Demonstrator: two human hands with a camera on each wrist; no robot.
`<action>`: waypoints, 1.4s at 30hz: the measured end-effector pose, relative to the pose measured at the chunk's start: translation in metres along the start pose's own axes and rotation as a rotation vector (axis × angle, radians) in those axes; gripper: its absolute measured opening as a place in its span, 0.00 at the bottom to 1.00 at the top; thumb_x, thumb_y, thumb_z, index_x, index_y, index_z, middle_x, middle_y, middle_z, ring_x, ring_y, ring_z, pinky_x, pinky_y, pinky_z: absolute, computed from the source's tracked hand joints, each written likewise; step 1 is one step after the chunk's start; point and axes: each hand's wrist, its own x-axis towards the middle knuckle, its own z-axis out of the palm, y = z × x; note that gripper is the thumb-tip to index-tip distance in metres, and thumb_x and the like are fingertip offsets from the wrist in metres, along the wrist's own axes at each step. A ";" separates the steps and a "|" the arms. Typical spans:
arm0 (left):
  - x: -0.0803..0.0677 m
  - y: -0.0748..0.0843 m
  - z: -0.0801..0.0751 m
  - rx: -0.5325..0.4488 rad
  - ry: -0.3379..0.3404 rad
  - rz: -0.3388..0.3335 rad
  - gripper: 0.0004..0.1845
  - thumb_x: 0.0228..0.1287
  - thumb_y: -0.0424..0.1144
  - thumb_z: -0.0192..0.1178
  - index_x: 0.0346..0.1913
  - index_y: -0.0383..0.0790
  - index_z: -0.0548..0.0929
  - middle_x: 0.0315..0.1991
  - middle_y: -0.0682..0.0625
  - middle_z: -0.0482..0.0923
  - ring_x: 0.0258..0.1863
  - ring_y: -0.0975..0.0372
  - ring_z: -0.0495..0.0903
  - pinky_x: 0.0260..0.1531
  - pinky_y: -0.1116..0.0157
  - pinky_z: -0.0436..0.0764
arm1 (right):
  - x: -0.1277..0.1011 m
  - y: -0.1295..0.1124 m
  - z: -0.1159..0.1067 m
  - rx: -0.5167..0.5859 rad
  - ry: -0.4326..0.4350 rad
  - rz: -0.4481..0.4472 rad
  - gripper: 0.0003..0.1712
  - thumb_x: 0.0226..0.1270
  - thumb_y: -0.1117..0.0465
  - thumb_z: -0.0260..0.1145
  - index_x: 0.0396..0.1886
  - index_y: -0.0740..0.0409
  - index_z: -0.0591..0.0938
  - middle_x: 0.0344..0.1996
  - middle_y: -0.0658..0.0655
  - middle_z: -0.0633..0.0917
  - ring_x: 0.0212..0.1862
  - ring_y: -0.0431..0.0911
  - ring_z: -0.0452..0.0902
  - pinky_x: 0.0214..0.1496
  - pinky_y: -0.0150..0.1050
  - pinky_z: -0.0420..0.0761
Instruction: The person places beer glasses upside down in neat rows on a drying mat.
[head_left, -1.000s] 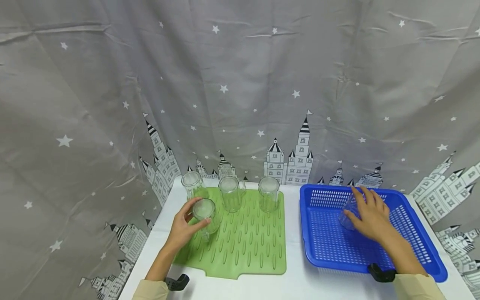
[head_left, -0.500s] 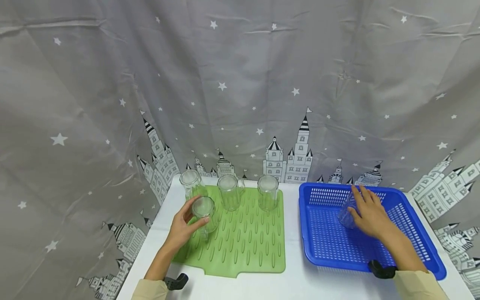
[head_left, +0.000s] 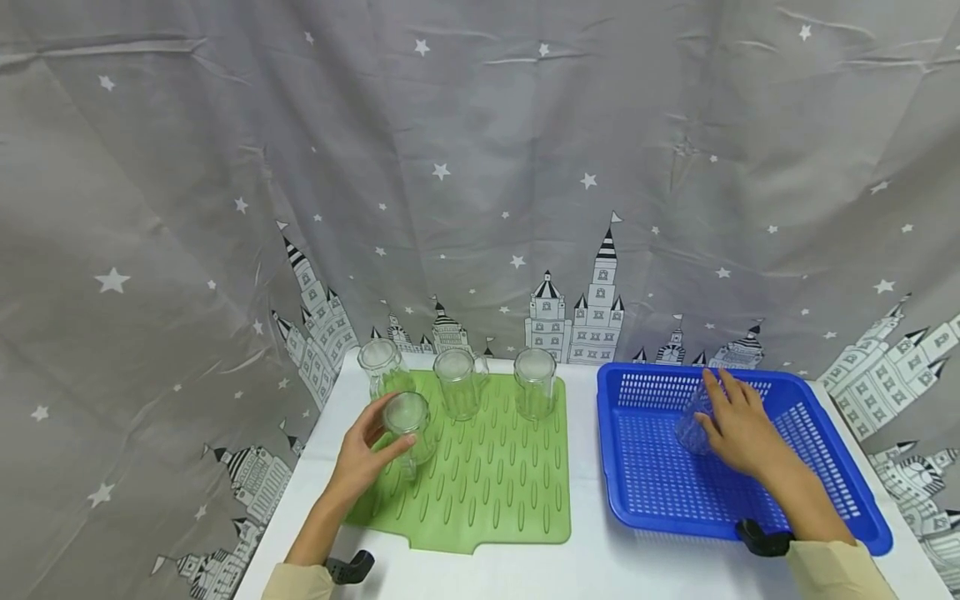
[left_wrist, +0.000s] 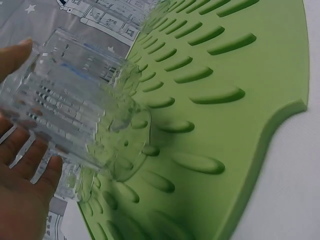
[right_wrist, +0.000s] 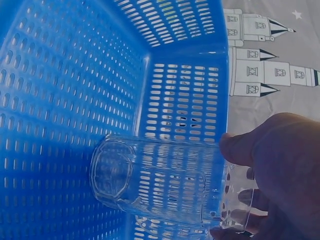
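My left hand [head_left: 388, 432] grips a clear ribbed glass [head_left: 408, 425] at the left part of a green ridged mat [head_left: 495, 492]. In the left wrist view the glass [left_wrist: 75, 120] leans, its lower end touching the mat [left_wrist: 225, 75], with my left hand [left_wrist: 25, 190] curled round it. My right hand [head_left: 708, 417] holds another clear glass [head_left: 690, 425] inside a blue perforated basket [head_left: 652, 492]. The right wrist view shows that glass [right_wrist: 160, 180] on its side between thumb and fingers of my right hand [right_wrist: 275, 165], above the basket [right_wrist: 60, 75] floor; whether it touches the floor I cannot tell.
Three more clear glasses [head_left: 378, 371] [head_left: 459, 383] [head_left: 535, 383] stand in a row along the mat's far edge. Mat and basket lie side by side on a white table [head_left: 592, 567]. A grey star-and-castle curtain [head_left: 480, 167] hangs right behind.
Both hands keep their holds in nearly the same places. Only the head view has shifted slightly.
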 end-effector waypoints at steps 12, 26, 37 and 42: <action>-0.031 -0.014 -0.021 -0.074 0.099 0.064 0.25 0.82 0.33 0.58 0.77 0.34 0.72 0.76 0.31 0.72 0.71 0.74 0.75 0.72 0.81 0.73 | -0.003 -0.004 -0.001 -0.025 -0.016 0.024 0.40 0.83 0.59 0.61 0.82 0.75 0.57 0.78 0.86 0.58 0.75 0.84 0.54 0.73 0.85 0.62; -0.060 -0.054 -0.029 0.216 0.118 -0.130 0.33 0.68 0.42 0.76 0.74 0.43 0.77 0.77 0.41 0.72 0.80 0.60 0.66 0.87 0.61 0.61 | -0.006 -0.007 -0.003 -0.012 -0.046 0.037 0.41 0.83 0.58 0.61 0.83 0.75 0.56 0.78 0.86 0.56 0.76 0.84 0.52 0.74 0.86 0.58; -0.065 -0.059 -0.032 0.227 -0.021 -0.117 0.34 0.62 0.42 0.79 0.70 0.41 0.81 0.79 0.33 0.68 0.85 0.30 0.49 0.79 0.22 0.47 | -0.005 -0.009 -0.006 0.006 -0.055 0.042 0.43 0.82 0.59 0.62 0.82 0.77 0.55 0.78 0.88 0.55 0.76 0.86 0.51 0.74 0.86 0.58; -0.068 -0.069 -0.028 0.260 -0.009 -0.082 0.33 0.60 0.42 0.80 0.69 0.43 0.82 0.79 0.34 0.68 0.83 0.29 0.51 0.75 0.21 0.49 | -0.007 -0.009 -0.006 0.022 -0.058 0.056 0.43 0.80 0.59 0.62 0.82 0.77 0.56 0.78 0.88 0.55 0.76 0.86 0.51 0.74 0.86 0.56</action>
